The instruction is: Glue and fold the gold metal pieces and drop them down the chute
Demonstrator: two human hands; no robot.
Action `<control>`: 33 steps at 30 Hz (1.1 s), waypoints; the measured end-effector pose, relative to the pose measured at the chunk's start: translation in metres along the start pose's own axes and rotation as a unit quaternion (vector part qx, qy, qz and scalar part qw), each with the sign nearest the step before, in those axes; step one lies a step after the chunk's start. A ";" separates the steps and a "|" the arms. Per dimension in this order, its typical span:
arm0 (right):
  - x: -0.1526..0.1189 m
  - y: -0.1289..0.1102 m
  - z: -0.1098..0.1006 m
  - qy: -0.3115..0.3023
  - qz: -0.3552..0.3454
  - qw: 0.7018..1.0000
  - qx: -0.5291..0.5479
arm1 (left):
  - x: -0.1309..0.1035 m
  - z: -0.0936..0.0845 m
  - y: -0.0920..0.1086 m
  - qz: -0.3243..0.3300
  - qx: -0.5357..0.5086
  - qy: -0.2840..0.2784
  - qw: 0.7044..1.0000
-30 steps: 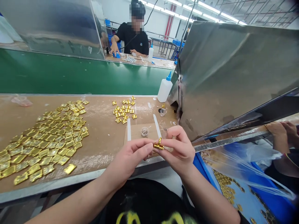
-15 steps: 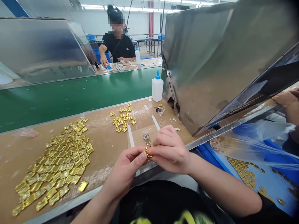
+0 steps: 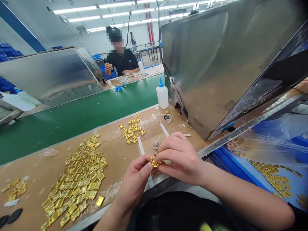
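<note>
My left hand [image 3: 137, 176] pinches a small, shiny gold-coloured metal piece with a curved part [image 3: 153, 162] between thumb and forefinger, the other fingers curled in. My right hand [image 3: 179, 157] is nearly closed too, its thumb and bent fingers on the piece's right side, though I cannot tell exactly how those fingertips sit. The piece is between my hands, above the near edge of the brown tabletop [image 3: 113, 152], on my side of a small clear plastic cup [image 3: 155, 145]. I judge that the left pinch should do the steadying while the right fingers press lightly, sparing the glossy finish. My left forearm needs care beside the broad spread of flat gold-coloured pieces [image 3: 79, 179].
</note>
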State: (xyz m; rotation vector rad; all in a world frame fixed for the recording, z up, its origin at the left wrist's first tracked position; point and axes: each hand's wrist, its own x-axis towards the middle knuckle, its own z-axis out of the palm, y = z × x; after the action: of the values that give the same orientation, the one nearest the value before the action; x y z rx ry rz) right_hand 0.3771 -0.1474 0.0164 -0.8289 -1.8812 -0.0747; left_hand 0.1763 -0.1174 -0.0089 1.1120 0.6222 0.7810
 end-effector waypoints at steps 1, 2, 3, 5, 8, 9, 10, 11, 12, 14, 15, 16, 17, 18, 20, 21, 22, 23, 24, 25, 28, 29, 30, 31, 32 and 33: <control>0.000 0.000 0.000 0.000 0.000 1.000 0.004 | 0.000 -0.001 0.000 0.006 0.006 -0.001 1.000; 0.001 -0.001 0.000 0.000 0.000 1.000 0.006 | -0.001 -0.001 0.001 0.012 0.011 -0.003 1.000; 0.001 -0.001 0.000 -0.001 0.000 1.000 0.006 | -0.001 -0.002 0.001 0.017 0.016 -0.005 1.000; 0.002 -0.001 -0.001 -0.004 -0.001 1.000 0.005 | -0.002 -0.002 0.001 0.028 0.022 -0.006 0.999; 0.003 0.000 -0.002 -0.013 -0.007 1.000 0.006 | -0.002 -0.003 0.001 0.036 0.028 -0.007 0.999; 0.003 0.000 -0.002 -0.020 -0.010 1.000 0.008 | -0.003 -0.004 0.001 0.035 0.033 -0.010 0.999; 0.003 0.002 -0.003 -0.027 -0.013 0.999 0.012 | -0.002 -0.005 0.000 0.032 0.038 -0.013 0.999; 0.002 0.003 -0.003 -0.033 -0.016 0.999 0.017 | -0.002 -0.006 -0.001 0.028 0.045 -0.015 0.998; 0.002 0.004 -0.002 -0.038 -0.019 0.999 0.021 | -0.002 -0.008 -0.002 0.026 0.052 -0.018 0.998; 0.000 0.007 0.000 -0.041 -0.020 0.999 0.029 | -0.002 -0.011 -0.004 0.022 0.064 -0.023 0.997; -0.001 0.008 0.002 -0.039 -0.017 0.999 0.030 | -0.002 -0.013 -0.005 0.024 0.070 -0.026 0.997; -0.002 0.009 0.004 -0.035 -0.014 0.999 0.031 | -0.001 -0.015 -0.005 0.028 0.076 -0.030 0.996; -0.004 0.009 0.006 -0.027 -0.010 0.999 0.032 | -0.001 -0.016 -0.004 0.036 0.083 -0.031 0.995; -0.005 0.009 0.008 -0.017 -0.005 0.999 0.037 | -0.001 -0.017 -0.002 0.048 0.092 -0.030 0.994; -0.007 0.007 0.009 0.009 0.010 0.998 0.059 | -0.002 -0.018 0.006 0.087 0.116 -0.018 0.989; -0.009 0.007 0.009 0.023 0.023 0.996 0.077 | -0.003 -0.018 0.011 0.113 0.138 -0.006 0.984; -0.010 0.006 0.009 0.035 0.041 0.993 0.103 | -0.004 -0.018 0.016 0.145 0.173 0.009 0.974; -0.011 0.005 0.009 0.044 0.068 0.988 0.134 | -0.006 -0.019 0.022 0.182 0.221 0.026 0.958; -0.011 0.004 0.008 0.046 0.106 0.979 0.171 | -0.008 -0.020 0.028 0.223 0.277 0.041 0.934; -0.012 0.004 0.008 0.040 0.154 0.964 0.214 | -0.009 -0.021 0.034 0.263 0.336 0.049 0.903; -0.013 0.001 0.010 -0.016 0.305 0.875 0.374 | -0.014 -0.023 0.045 0.359 0.470 0.028 0.805; -0.014 -0.001 0.011 -0.036 0.340 0.841 0.419 | -0.014 -0.024 0.048 0.377 0.497 0.011 0.782; -0.014 -0.003 0.012 -0.052 0.362 0.813 0.454 | -0.014 -0.024 0.049 0.389 0.516 -0.005 0.763; -0.014 -0.004 0.013 -0.064 0.374 0.794 0.475 | -0.014 -0.024 0.050 0.396 0.530 -0.018 0.750; -0.015 -0.005 0.014 -0.070 0.380 0.786 0.483 | -0.013 -0.024 0.050 0.399 0.539 -0.029 0.741; -0.015 -0.007 0.014 -0.073 0.380 0.787 0.481 | -0.013 -0.024 0.050 0.401 0.543 -0.038 0.737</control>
State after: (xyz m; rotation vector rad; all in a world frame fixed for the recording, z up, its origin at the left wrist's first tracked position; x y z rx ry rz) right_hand 0.3655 -0.1541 -0.0005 -0.7734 -1.2857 1.3699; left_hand 0.1388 -0.1030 0.0307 2.6017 0.4954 1.1099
